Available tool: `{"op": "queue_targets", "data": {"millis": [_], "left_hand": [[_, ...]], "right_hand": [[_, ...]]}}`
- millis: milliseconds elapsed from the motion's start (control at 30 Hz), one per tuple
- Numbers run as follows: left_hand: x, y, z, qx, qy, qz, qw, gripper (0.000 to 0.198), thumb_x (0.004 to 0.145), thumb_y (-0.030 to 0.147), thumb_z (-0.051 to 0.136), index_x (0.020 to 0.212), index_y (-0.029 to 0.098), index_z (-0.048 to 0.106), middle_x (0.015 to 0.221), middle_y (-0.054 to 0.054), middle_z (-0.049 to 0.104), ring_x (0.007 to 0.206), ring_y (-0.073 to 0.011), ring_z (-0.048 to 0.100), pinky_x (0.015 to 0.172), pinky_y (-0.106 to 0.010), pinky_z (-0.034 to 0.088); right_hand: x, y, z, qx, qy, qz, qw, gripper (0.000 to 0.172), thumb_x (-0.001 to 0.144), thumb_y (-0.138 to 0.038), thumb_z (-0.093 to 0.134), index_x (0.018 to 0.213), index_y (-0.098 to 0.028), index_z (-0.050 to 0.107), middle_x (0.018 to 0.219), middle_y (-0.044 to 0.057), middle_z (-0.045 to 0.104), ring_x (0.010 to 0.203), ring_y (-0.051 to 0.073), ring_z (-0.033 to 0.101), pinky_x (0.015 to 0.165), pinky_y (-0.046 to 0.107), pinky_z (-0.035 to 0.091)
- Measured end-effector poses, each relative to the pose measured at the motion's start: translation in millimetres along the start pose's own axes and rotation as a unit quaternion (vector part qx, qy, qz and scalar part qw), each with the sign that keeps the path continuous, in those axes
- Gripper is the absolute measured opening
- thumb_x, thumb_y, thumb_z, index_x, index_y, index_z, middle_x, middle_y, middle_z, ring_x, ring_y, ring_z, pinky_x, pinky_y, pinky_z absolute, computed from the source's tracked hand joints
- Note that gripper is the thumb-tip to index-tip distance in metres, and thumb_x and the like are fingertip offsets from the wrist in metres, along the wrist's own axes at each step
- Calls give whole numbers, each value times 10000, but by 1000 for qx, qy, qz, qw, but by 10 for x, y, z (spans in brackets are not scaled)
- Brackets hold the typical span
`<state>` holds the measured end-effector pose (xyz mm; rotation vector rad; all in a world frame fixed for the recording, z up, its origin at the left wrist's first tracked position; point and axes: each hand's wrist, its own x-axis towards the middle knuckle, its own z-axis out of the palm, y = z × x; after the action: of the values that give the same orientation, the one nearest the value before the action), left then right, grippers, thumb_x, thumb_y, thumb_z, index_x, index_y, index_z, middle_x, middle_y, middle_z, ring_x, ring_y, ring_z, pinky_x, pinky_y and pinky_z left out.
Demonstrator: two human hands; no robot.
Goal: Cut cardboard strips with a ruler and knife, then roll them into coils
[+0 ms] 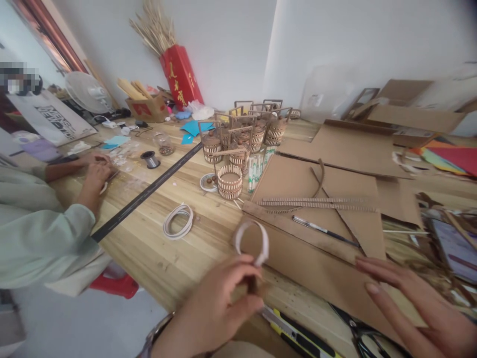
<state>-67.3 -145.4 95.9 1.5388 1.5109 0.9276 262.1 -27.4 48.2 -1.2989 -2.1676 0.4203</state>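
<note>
Between the thumb and fingers of my left hand (227,293) is a white ring of strip (266,238), raised over the cardboard's left edge. A small brown piece, blurred, also shows near those fingertips. My right hand (413,303) is at the lower right with its fingers apart and nothing in them, above the cardboard (320,263). Beneath my hands lie a yellow and black cutter (294,333) and black-handled scissors (368,338). Ridged brown strips (316,203) and a pen (324,230) rest on the cardboard. A coil of white strip (178,222) lies on the table.
Small slatted baskets with handles (229,183) are grouped at the back centre. A dark strip (149,193) crosses the table. At the left, another person's hands (99,166) work near a wire spool (150,159). A phone (456,246) and scraps lie at the right.
</note>
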Motion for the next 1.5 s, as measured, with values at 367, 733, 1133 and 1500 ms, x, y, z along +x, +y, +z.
{"op": "queue_targets", "data": {"millis": [367,733,1133,1500], "left_hand": [[199,68,88,-207,-303,17,930,272,800,255,745,1070,229,766,1194,-59,716,1111,-230,679,955,-297,519],[295,-120,486,-61,-137,36,988,299,915,422,596,1138,245,684,1495,-99,496,1340,-263,517,1064,-379,480],[478,-317,621,130,4,167,977,288,933,410,567,1126,224,674,1189,-101,695,1062,-238,694,885,-343,604],[460,-325,573,139,-23,249,958,214,927,330,591,1120,254,642,1292,-76,642,1131,-221,666,933,-309,580]], "right_hand": [[-43,-713,82,264,-185,-8,947,415,992,-513,407,847,-233,677,839,75,693,831,194,688,716,284,562],[-115,-701,357,136,27,-52,989,120,962,-295,547,932,-229,641,841,43,660,854,182,647,740,294,525],[-148,-736,499,34,75,-123,989,99,971,-249,529,941,-200,609,808,45,625,809,188,556,768,335,483],[-174,-720,588,85,76,-48,992,92,951,-245,556,935,-183,622,831,51,613,826,183,566,771,323,472]]}}
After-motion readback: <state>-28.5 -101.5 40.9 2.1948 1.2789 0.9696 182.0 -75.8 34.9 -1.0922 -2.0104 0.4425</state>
